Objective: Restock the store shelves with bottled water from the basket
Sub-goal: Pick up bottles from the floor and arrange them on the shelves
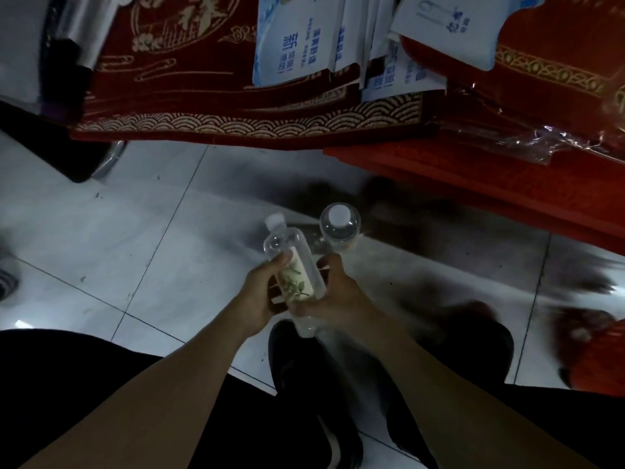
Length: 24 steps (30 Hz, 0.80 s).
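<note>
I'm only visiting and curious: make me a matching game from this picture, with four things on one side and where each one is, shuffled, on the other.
Things
1. leaf-label bottle
2. second bottle
3. blue-and-white packs
4. black shoe

Places
A. on the tiled floor
B. lying on the red patterned mats
C. gripped by the left hand, tilted
D. held by the right hand, white cap towards the camera

Pairs: 1-C, 2-D, 3-B, 4-A
</note>
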Tool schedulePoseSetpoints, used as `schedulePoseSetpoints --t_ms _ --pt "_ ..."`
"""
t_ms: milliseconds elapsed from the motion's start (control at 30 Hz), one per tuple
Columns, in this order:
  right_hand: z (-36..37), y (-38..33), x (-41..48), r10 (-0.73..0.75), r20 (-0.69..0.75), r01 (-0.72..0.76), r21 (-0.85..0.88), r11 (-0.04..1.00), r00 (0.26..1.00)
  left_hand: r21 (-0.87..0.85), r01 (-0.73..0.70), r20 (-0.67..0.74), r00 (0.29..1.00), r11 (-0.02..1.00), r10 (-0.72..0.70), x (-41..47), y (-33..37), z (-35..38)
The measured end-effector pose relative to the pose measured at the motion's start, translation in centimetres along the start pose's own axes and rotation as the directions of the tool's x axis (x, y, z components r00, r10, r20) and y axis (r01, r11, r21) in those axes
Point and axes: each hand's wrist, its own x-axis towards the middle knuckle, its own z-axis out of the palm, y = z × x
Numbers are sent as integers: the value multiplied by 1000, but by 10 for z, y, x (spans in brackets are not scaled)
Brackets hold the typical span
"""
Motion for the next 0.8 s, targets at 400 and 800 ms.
schedulePoseSetpoints --t_ms 400,800 --pt "-42 57 -40 235 132 -266 335 904 963 754 19 -164 973 657 160 12 8 -10" --pt "-61 69 -22 343 -295 -38 708 706 892 507 -256 -47 945 823 323 71 13 95"
